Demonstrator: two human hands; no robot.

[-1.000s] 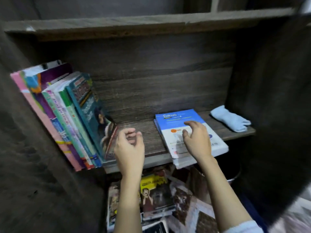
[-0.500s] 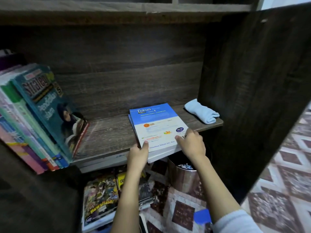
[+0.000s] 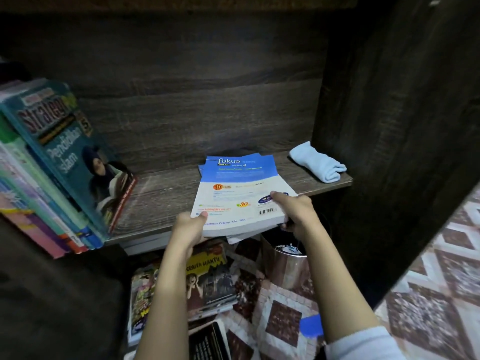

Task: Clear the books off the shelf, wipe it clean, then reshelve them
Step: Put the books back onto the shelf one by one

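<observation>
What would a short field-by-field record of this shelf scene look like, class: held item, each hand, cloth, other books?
held item: blue-and-white Fokus paperback stack, flat, overhanging the dark wooden shelf front edge
left hand: grips the stack's near left corner
right hand: grips the near right corner, thumb on top
cloth: folded light-blue cloth, right end of shelf
other books: leaning row with teal Strategi book, left side
below: comic books on the floor

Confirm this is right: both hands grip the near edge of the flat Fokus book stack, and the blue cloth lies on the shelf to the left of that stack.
One thing is wrong: the blue cloth lies to the right of the stack, by the side panel, as the head view shows. The rest holds: the left hand and right hand both grip the near edge of the flat Fokus book stack on the shelf.
</observation>
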